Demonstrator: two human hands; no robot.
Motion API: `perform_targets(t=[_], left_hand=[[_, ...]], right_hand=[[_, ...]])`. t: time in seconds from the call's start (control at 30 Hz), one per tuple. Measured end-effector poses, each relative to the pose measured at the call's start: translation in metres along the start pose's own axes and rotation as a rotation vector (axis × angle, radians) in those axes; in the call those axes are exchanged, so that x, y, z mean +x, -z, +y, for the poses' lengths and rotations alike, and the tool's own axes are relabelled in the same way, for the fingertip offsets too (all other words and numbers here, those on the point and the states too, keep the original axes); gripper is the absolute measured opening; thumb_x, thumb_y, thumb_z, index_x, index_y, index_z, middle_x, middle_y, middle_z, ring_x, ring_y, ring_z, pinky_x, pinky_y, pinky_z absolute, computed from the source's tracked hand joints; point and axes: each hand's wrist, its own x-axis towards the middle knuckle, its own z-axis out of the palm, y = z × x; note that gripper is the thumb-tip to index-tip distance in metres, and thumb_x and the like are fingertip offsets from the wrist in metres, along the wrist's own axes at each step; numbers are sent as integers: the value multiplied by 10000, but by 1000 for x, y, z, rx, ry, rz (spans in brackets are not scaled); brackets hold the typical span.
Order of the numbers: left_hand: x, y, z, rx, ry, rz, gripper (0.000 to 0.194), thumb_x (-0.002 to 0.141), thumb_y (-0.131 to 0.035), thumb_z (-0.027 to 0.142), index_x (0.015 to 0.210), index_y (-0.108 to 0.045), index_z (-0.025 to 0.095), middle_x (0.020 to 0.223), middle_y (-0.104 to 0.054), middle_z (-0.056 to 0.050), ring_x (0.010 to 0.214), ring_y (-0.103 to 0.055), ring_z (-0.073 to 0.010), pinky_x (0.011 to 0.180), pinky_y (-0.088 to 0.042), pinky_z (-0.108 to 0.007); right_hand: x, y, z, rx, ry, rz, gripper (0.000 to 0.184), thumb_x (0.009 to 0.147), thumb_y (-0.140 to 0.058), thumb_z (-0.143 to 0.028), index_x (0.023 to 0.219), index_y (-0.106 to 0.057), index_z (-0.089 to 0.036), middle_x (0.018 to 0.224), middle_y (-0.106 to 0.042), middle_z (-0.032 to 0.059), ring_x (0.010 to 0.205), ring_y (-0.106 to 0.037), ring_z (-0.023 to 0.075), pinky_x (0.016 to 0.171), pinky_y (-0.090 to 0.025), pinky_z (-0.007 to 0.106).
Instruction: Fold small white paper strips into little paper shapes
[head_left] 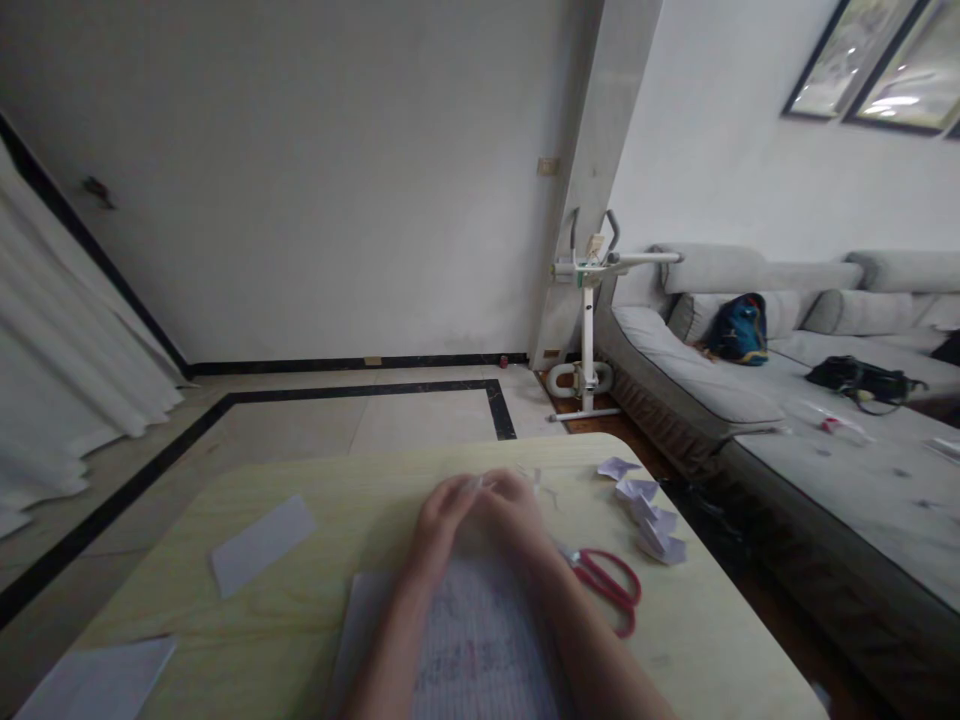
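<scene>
My left hand (441,512) and my right hand (514,512) meet over the far part of the table, fingers bent and pressed together. Between the fingertips shows a small bit of white paper (475,483), mostly hidden and blurred. Below my forearms lies a lined sheet with writing (472,640). Scissors with red handles (611,585) rest beside my right wrist, their blades partly hidden behind it. Thin paper scraps (551,492) lie just right of my right hand. Several folded paper pieces (651,515) form a row near the table's right edge.
A white paper rectangle (262,545) lies on the left of the pale wooden table (292,640). More white sheets (97,680) are at the near left corner. Beyond the table stand a white exercise machine (589,340) and a grey sofa (810,430) with bags on it.
</scene>
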Motion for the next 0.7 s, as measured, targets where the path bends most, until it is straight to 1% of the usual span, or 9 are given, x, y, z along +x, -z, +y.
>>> perform_targets(t=[0.1,0.3,0.43,0.6,0.7], left_hand=[[0,3,0,12,-2,-17,371,654,-688,372,948,-653,150,966,-679,-79,923,-612,-217,829,-444,-310],[-1,3,2,27,-15,-11,348,691,-649,388,938,-646,143,941,-675,-77,879,-616,-205,796,-448,-302],[0,3,0,54,-2,15,377,655,-685,371,952,-638,143,908,-679,-70,836,-622,-196,754,-454,-282],[3,5,-5,110,-37,81,384,632,-697,356,948,-632,148,875,-678,-59,791,-626,-189,709,-465,-267],[4,5,-7,174,-78,113,377,629,-696,343,948,-630,154,868,-674,-60,790,-625,-197,697,-471,-272]], right_hand=[[-1,1,1,-25,13,17,175,662,-656,-315,714,-588,-163,627,-575,-12,599,-529,135,577,-413,248],[-1,1,0,42,10,1,194,648,-674,-311,673,-541,-172,629,-556,-20,615,-522,132,596,-425,243],[-2,2,1,75,-6,-34,184,661,-666,-315,692,-562,-167,643,-575,-11,623,-535,135,602,-434,245],[-2,2,1,95,-24,-70,166,676,-645,-311,716,-589,-160,657,-601,2,634,-552,146,594,-440,247],[-3,1,-2,69,-38,-38,129,676,-631,-282,702,-590,-162,642,-591,-5,625,-541,141,593,-436,244]])
